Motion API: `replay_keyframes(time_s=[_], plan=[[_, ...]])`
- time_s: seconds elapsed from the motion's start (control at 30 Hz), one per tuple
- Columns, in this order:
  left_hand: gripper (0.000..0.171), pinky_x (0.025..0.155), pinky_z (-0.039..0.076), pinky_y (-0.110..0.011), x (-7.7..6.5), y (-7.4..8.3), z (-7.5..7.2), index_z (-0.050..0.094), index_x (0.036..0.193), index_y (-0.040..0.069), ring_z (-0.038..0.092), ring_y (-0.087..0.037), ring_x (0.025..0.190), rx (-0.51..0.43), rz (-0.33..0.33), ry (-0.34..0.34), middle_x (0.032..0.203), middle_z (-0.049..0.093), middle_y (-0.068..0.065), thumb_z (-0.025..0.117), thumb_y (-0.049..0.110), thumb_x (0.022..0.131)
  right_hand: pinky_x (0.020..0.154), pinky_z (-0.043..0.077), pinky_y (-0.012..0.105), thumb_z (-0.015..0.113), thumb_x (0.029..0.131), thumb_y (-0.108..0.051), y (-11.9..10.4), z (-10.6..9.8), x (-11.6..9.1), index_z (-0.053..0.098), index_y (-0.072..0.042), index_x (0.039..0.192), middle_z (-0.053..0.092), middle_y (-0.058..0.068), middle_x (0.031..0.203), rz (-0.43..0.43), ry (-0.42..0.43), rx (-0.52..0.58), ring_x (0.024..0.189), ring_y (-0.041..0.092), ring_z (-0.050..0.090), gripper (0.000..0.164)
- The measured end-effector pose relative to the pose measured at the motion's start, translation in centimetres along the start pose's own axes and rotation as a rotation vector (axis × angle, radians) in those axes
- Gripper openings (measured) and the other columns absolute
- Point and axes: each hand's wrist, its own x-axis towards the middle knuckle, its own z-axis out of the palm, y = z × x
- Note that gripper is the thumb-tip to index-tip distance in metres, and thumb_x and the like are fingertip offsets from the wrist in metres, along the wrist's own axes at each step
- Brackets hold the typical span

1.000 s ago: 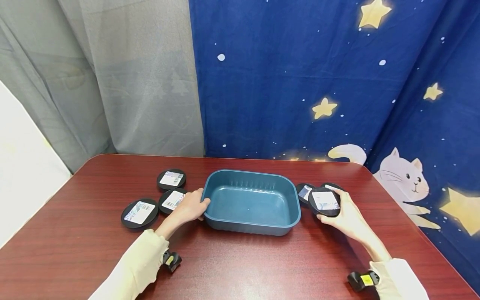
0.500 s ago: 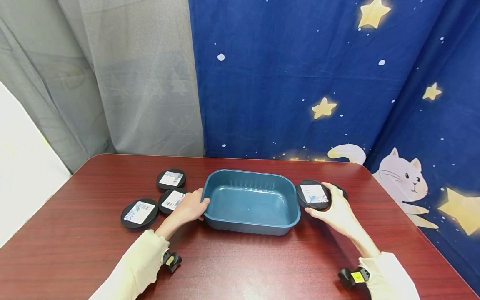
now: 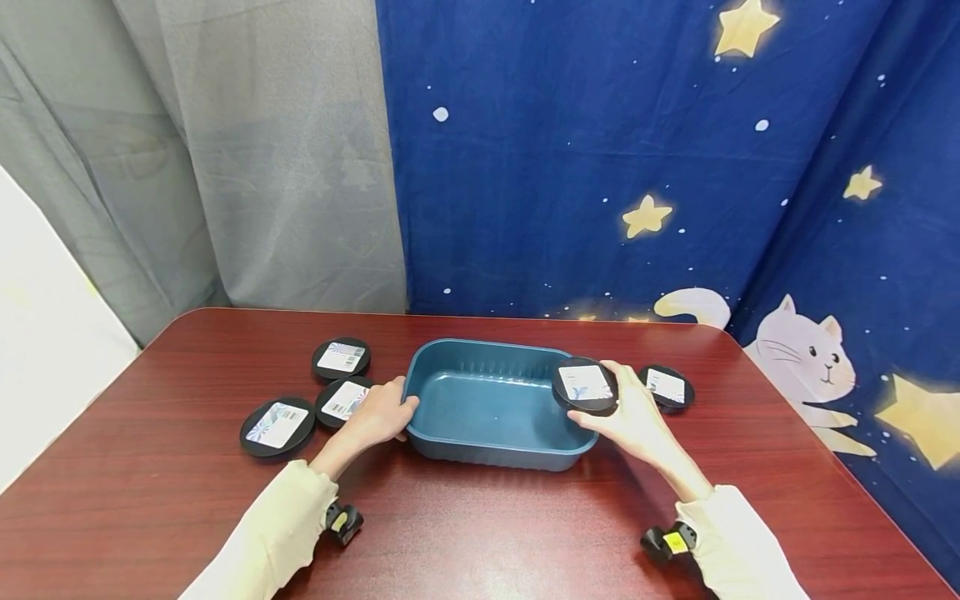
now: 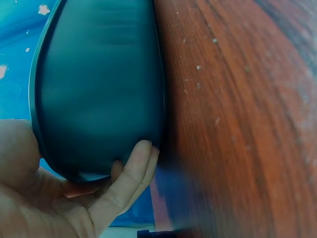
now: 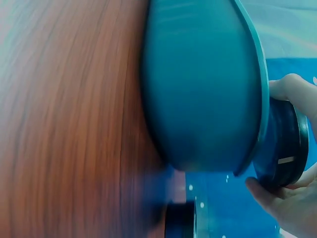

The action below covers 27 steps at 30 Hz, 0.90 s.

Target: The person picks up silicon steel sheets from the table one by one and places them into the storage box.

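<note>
My left hand (image 3: 381, 412) grips the left end of a teal plastic basin (image 3: 495, 458), its thumb at the rim and fingers curled against the outer wall in the left wrist view. My right hand (image 3: 633, 417) holds a round black container (image 3: 585, 387) with a white label facing up. That container is over the basin's right end, beside the rim (image 5: 265, 89) in the right wrist view. Just right of the hand, another round black container (image 3: 666, 388) lies on the table. The basin's inside shows no object; its right end is partly hidden by the held container.
Left of the basin, several more round black containers lie on the brown table (image 3: 480, 533): one at the back (image 3: 341, 358), one beside my left hand (image 3: 343, 402), one nearer the front (image 3: 277, 427). A blue star-patterned curtain (image 3: 525, 167) hangs behind the table.
My right hand has carried the round black container leftward, from the table's right side to over the basin's right end. My left hand and the basin have stayed put.
</note>
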Motion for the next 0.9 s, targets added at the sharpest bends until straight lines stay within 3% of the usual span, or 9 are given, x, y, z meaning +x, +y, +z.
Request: replay_keyframes(time_s=[0.27,0.63,0.9], plan=[[0.028,0.043,0.049,-0.026,0.0,-0.1,0.2,0.047,0.107,-0.012,0.06,-0.018,0.047,-0.01,-0.002,0.011,0.085,0.059,-0.023,0.041,0.007,0.086,0.084,0.04,0.05,0.079,0.061,-0.031,-1.7,1.2,0.5,0.043,0.006,0.121,0.052,0.021,0.106,-0.046,0.008,-0.028,0.097,0.035,0.05,0.079],[0.028,0.043,0.05,-0.027,0.1,-0.1,0.3,0.046,0.106,-0.012,0.06,-0.018,0.05,-0.028,-0.003,0.012,0.086,0.057,-0.025,0.04,0.007,0.087,0.082,0.044,0.047,0.079,0.061,-0.032,-2.9,2.3,1.2,0.04,0.008,0.123,0.051,0.023,0.105,-0.07,-0.075,-0.068,0.095,0.034,0.053,0.084],[0.028,0.045,0.05,-0.026,0.0,0.0,0.3,0.045,0.106,-0.013,0.059,-0.017,0.049,-0.01,0.002,0.004,0.086,0.057,-0.024,0.04,0.008,0.087,0.081,0.046,0.045,0.079,0.059,-0.03,-3.6,3.4,1.6,0.043,0.014,0.115,0.052,0.024,0.102,-0.078,-0.131,-0.136,0.094,0.035,0.054,0.079]])
